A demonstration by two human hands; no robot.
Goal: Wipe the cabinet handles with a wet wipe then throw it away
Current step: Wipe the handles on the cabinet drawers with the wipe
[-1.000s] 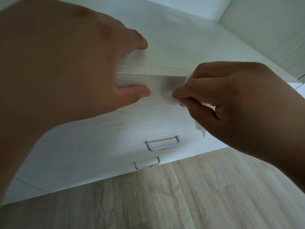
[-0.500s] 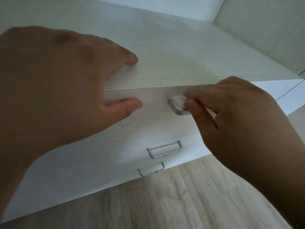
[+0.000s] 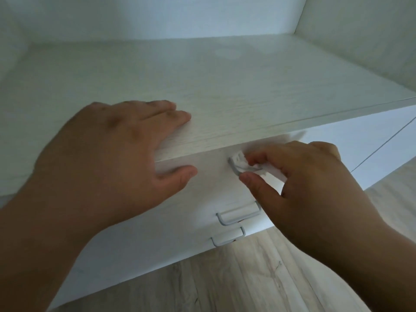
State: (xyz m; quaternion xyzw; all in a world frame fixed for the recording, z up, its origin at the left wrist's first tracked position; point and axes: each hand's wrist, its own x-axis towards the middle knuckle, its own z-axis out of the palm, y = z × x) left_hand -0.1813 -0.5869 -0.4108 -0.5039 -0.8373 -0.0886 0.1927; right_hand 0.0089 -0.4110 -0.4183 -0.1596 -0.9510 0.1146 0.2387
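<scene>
Head view. Left hand [image 3: 108, 154] lies spread over the front edge of the white cabinet [image 3: 225, 86]: fingers flat on the top surface, thumb down against the top drawer front [image 3: 209, 190]. The grip is the same as 1.0 s and 0.5 s ago, but the hand now sits lower and further left in frame, and much more of the cabinet top and the back wall [image 3: 157, 16] shows. Right hand [image 3: 315, 194] pinches the wet wipe [image 3: 239, 159] around the top handle [image 3: 234, 170], fingertips above the bar and thumb below it. The wipe is bunched white at the handle's left corner, touching the metal, with a further fold showing under the fingers. At 1.0 s ago the wipe hung loose from the same hand and the handle was hidden behind it. At 0.5 s ago the wipe was already wrapped on the handle's left end, and it is at that end now. Only the left end and part of the bar are visible; the rest is behind the fingers. Slight motion blur on the right fingertips. Middle handle [image 3: 238, 216] is bare, and its right end is now covered by the right hand, where it was fully visible in both earlier frames. Bottom handle [image 3: 227, 239] is bare and fully in view. Wood-pattern floor [image 3: 247, 280] below the cabinet.
</scene>
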